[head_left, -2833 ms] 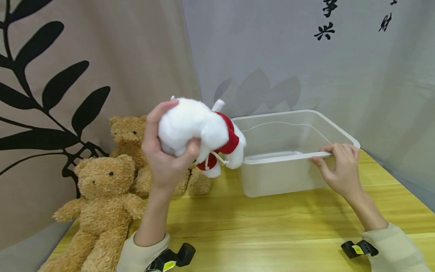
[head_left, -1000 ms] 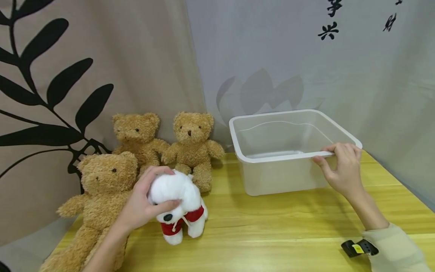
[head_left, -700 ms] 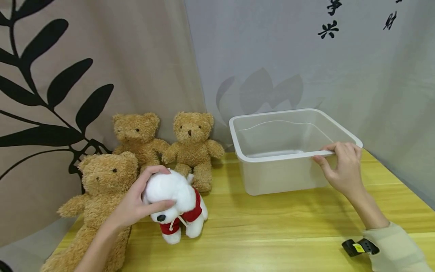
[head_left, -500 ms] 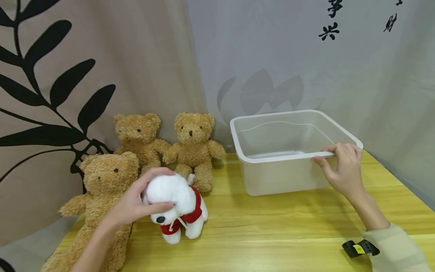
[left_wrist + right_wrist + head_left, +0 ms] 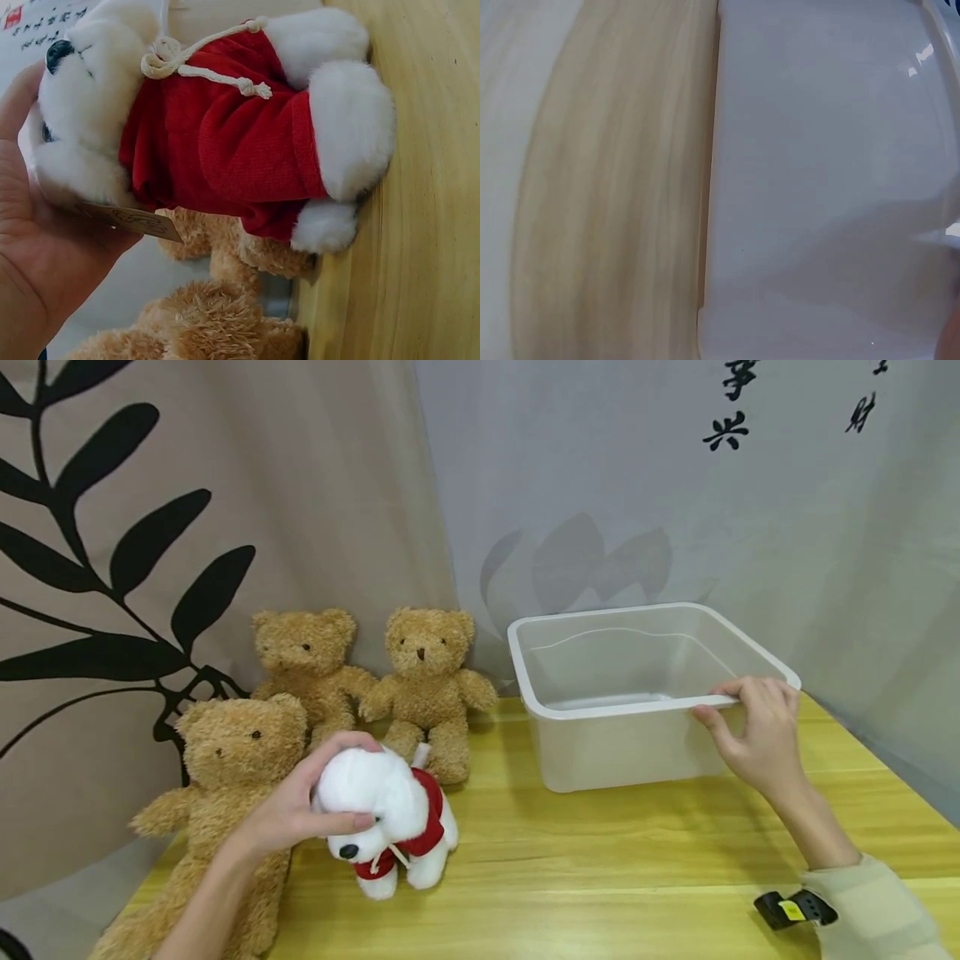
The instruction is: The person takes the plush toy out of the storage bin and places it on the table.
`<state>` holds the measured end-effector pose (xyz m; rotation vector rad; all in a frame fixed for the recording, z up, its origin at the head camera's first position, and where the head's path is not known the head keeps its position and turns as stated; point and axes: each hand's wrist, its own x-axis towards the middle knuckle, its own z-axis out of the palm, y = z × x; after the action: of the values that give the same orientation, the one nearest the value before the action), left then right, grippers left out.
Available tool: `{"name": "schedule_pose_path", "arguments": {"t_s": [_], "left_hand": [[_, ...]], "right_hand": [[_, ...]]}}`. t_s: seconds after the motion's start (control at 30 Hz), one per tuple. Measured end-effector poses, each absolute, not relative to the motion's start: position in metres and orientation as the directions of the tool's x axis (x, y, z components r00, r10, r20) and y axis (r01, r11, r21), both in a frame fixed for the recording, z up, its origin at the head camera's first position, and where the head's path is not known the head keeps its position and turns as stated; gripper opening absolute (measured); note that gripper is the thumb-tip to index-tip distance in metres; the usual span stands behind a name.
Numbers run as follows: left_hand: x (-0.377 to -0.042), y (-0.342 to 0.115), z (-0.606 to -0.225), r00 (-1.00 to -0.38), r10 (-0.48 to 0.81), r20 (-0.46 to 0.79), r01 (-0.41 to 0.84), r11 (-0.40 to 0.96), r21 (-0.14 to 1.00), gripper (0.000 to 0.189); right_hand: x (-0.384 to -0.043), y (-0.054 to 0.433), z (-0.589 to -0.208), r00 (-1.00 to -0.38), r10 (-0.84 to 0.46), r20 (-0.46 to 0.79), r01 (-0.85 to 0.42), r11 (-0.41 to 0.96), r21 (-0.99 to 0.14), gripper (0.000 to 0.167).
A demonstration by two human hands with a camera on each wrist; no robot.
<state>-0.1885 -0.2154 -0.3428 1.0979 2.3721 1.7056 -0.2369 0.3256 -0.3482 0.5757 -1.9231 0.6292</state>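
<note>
A white plush dog [image 5: 408,810] in a red hoodie with a cream drawstring stands on its feet on the table, head turned to the left. My left hand [image 5: 311,802] grips its head, thumb across the face and fingers over the far side. Up close in the left wrist view, the plush dog [image 5: 217,127] shows a paper tag below its neck. At the right, my right hand [image 5: 757,735] pinches the front rim of a translucent white plastic bin [image 5: 622,747]. In the right wrist view, the bin's wall [image 5: 817,150] fills most of the picture.
Three brown teddy bears are on the left: a front bear [image 5: 236,777] beside my left forearm, a back bear [image 5: 307,660], and another bear [image 5: 427,677] sitting behind the dog. A wooden table [image 5: 570,868] lies beneath; printed curtains [image 5: 337,485] hang behind.
My left hand has brought the dog down from mid-air to the table, leftward and nearer. Over the last second the dog's head has turned slightly left. The right hand stays on the rim.
</note>
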Motion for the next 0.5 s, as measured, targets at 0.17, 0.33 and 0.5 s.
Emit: {"name": "schedule_pose_path", "arguments": {"t_s": [0.17, 0.33, 0.5], "left_hand": [[-0.1913, -0.2156, -0.3426, -0.740, 0.560, 0.372, 0.521, 0.129, 0.844, 0.060], [-0.1953, -0.2161, -0.3421, -0.702, 0.579, 0.414, 0.542, 0.057, 0.839, 0.046], [-0.1979, -0.2131, -0.3398, -0.692, 0.577, 0.434, 0.559, 0.049, 0.827, 0.042]], "right_hand": [[-0.2357, 0.3272, -0.3486, -0.412, -0.124, 0.903, -0.627, 0.757, -0.183, 0.078], [-0.2332, 0.3291, -0.3489, -0.431, -0.132, 0.892, -0.626, 0.756, -0.191, 0.079], [-0.2272, 0.3342, -0.3436, -0.472, -0.171, 0.865, -0.628, 0.754, -0.194, 0.070]]}}
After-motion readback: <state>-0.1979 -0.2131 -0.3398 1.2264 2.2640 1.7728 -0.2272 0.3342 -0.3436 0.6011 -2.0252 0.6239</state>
